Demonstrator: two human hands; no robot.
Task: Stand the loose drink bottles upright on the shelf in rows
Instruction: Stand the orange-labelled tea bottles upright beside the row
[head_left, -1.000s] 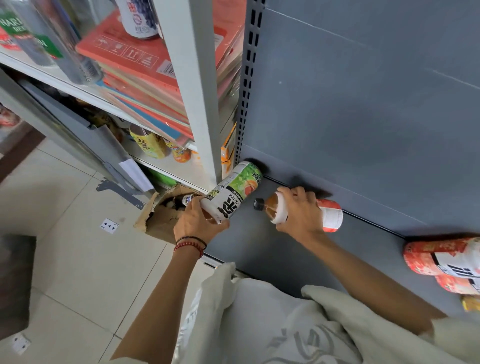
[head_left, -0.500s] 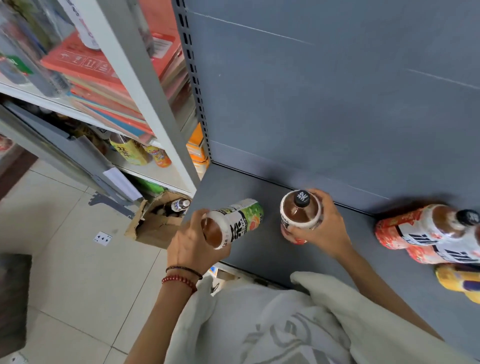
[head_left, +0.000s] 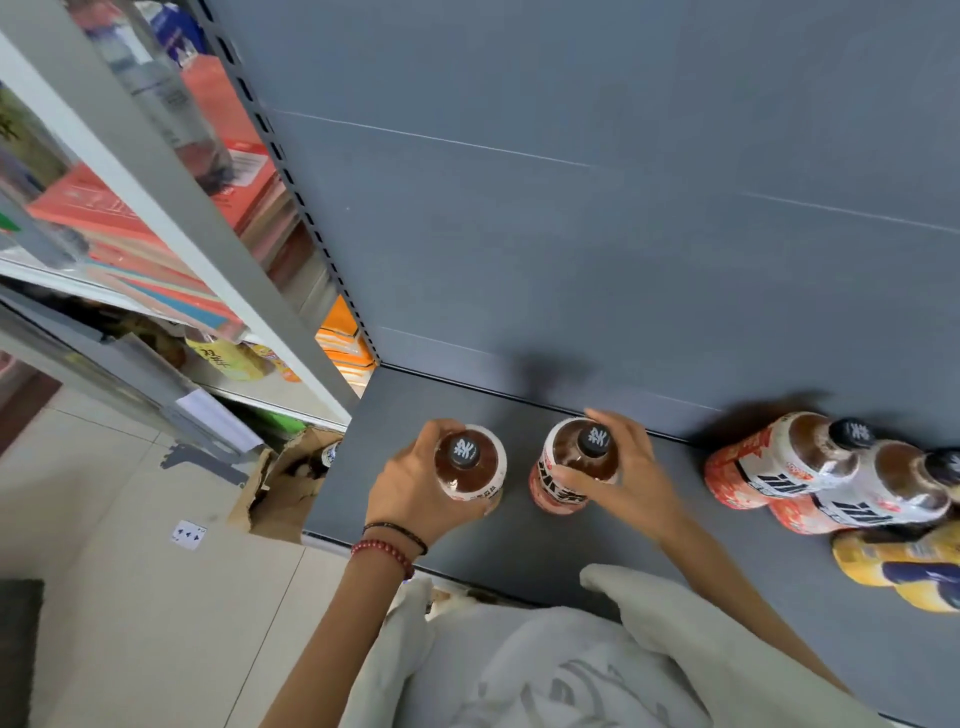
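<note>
I see the shelf (head_left: 415, 405) as matt painted metal, the bottles (head_left: 470, 467) as glossy clear plastic with slick printed sleeves, the cardboard box (head_left: 275, 493) rough-edged.

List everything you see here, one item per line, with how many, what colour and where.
white-label bottle: one, brown drink, black cap, upright on shelf
red-label bottle: one, black cap, upright to its right, not touching
grouped bottles: at least two, red and white, right end of shelf
yellow bottle: at least one, in front of those
shelf: one, grey
cardboard box: one, brown, on floor left of shelf
playing card: one, white, on floor
flat packs: stack, red and orange, neighbouring rack
bracelets: two, black and red, left wrist
left hand: grips white-label bottle
right hand: grips red-label bottle
</note>
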